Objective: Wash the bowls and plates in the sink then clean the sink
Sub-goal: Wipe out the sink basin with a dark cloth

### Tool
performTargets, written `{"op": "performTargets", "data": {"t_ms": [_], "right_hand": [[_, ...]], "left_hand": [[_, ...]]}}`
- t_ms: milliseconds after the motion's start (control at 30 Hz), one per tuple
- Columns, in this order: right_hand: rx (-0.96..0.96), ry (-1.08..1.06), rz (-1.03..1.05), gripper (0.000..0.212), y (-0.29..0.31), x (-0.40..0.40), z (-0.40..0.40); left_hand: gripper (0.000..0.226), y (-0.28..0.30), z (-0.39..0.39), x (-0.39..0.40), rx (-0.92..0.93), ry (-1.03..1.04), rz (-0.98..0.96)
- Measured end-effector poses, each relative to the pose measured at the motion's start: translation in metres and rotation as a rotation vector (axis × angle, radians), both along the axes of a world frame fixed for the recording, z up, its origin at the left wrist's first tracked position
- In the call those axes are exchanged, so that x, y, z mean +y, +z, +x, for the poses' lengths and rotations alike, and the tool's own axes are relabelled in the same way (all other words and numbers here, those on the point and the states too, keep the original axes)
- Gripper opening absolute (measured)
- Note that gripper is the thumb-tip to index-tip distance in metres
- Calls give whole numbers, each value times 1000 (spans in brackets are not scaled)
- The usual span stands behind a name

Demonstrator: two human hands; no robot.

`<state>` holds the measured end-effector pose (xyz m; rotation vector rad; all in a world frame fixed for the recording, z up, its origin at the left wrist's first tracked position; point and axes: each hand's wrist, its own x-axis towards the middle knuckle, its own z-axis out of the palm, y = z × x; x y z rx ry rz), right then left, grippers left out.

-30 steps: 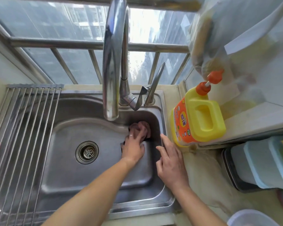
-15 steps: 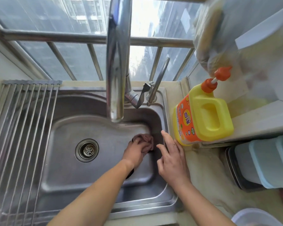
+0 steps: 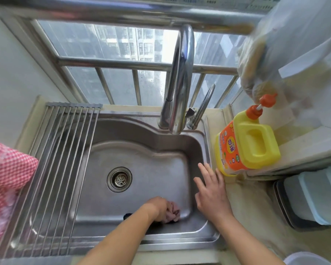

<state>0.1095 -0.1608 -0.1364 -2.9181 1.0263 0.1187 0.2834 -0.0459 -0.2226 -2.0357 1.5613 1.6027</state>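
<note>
Two hands are showing: the left hand (image 3: 158, 208) and the right hand (image 3: 211, 194). One sink (image 3: 141, 134) is sitting with one drain (image 3: 119, 179), one faucet (image 3: 180, 81), one rag (image 3: 172, 214), one drying rack (image 3: 52, 169), one detergent bottle (image 3: 246, 144) and one checkered cloth (image 3: 6, 178) (far left edge).

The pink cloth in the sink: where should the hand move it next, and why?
Probably sweep the pink cloth, gripped by the left hand, leftward along the sink floor toward the drain. It sits at the near right corner; the floor around the drain lies uncovered by any dish.
</note>
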Motion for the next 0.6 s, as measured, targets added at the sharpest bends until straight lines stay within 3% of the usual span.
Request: {"op": "performTargets", "data": {"t_ms": [133,267,400,500,533,600], "right_hand": [[-50,113,-18,39,-3,-1,-1],[-105,129,9,27,-6,-12,3],[-118,195,58,24,-7,-30,21],[-110,205,104,20,-9,-40,29],[-116,204,115,18,-11,-42,30],[-130,202,127,14,-16,-44,31]], "left_hand": [[9,18,41,19,-94,27,17],[13,18,87,25,-217,480,-330],[43,26,116,-2,-254,895,-575],[37,23,137,-31,-161,1072,-563],[32,12,145,-39,-148,1081,-520],[48,-19,159,-49,-152,989,-373]]}}
